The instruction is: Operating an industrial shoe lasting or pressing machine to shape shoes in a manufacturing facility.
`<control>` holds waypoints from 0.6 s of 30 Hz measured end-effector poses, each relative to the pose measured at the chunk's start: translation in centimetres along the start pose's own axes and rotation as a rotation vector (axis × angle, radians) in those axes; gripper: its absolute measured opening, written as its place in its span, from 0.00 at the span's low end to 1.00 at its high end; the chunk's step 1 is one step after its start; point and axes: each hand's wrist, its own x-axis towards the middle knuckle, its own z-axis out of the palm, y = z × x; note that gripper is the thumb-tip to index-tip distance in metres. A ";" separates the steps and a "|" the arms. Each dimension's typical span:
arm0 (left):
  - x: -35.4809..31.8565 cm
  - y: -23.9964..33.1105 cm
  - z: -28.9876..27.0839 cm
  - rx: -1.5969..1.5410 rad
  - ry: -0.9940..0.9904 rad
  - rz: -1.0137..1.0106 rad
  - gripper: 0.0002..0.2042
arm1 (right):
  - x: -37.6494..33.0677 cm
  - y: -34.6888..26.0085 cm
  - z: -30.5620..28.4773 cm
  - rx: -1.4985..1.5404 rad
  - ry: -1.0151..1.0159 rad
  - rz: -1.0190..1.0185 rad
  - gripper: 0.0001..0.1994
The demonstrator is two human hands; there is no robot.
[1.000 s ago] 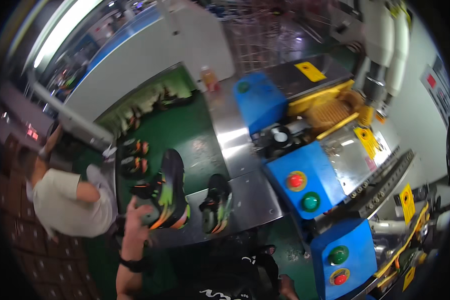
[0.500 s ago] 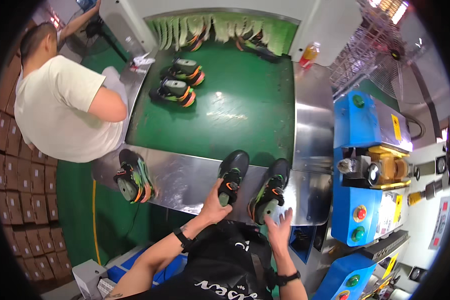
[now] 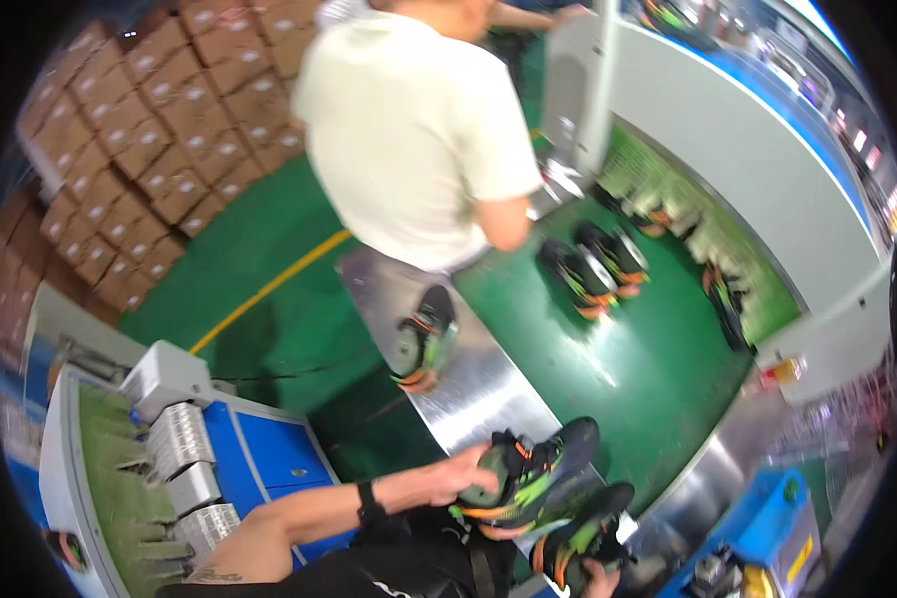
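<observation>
My left hand (image 3: 460, 474) is closed round the heel end of a black sports shoe (image 3: 536, 470) with green and orange trim. A grey-green shoe last fills its opening, and its toe points away to the right. Lower down, my right hand (image 3: 600, 578) grips the heel end of a matching shoe (image 3: 586, 536), its fingers partly hidden at the picture's lower edge. Another shoe of this kind (image 3: 425, 339) stands on the metal ledge (image 3: 488, 409), to the far left of my hands.
Several shoes (image 3: 578, 277) sit on the green conveyor belt (image 3: 528, 329) beyond the ledge. A co-worker in a pale shirt (image 3: 409, 130) stands at far left, near stacked cartons (image 3: 209, 90). Blue machine housing (image 3: 757, 528) lies right; another machine with bristle curtain (image 3: 110, 478) stands left.
The view has swung to the left. My right hand, open beside its shoe before, has closed on it. My left hand keeps hold of the other shoe, which now looks tipped onto its side.
</observation>
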 end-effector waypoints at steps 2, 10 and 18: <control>-4.9 1.0 -1.6 -0.197 0.056 0.063 0.36 | -1.5 -1.5 0.5 -0.018 -0.155 -0.175 0.18; -21.5 0.0 -5.8 -0.476 0.354 0.760 0.35 | -6.9 -7.6 15.2 -0.317 -0.766 -0.278 0.23; -36.5 -5.6 -7.4 -0.814 1.094 1.283 0.35 | -18.7 -6.5 43.0 -0.626 -1.677 -0.077 0.34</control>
